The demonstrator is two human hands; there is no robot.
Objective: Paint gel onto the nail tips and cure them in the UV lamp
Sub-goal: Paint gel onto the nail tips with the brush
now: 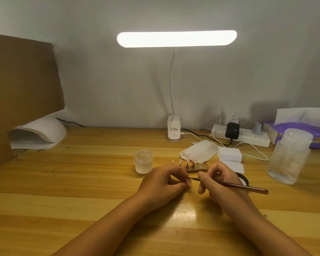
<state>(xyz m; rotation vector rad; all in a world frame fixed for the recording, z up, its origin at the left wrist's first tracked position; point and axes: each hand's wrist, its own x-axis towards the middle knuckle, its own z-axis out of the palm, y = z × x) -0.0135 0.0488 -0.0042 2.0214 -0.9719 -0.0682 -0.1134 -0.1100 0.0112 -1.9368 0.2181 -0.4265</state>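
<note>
L hand pinches nail tip, R hand's brush touching it

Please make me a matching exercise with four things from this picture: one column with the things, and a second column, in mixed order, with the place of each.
Things
1. UV lamp
2. brush
3. small jar
4. nail tip

Places
A. held in the right hand
B. far left on the table
C. pinched in the left hand
D. just left of the nail stand

Pairs: 1-B, 2-A, 3-D, 4-C
</note>
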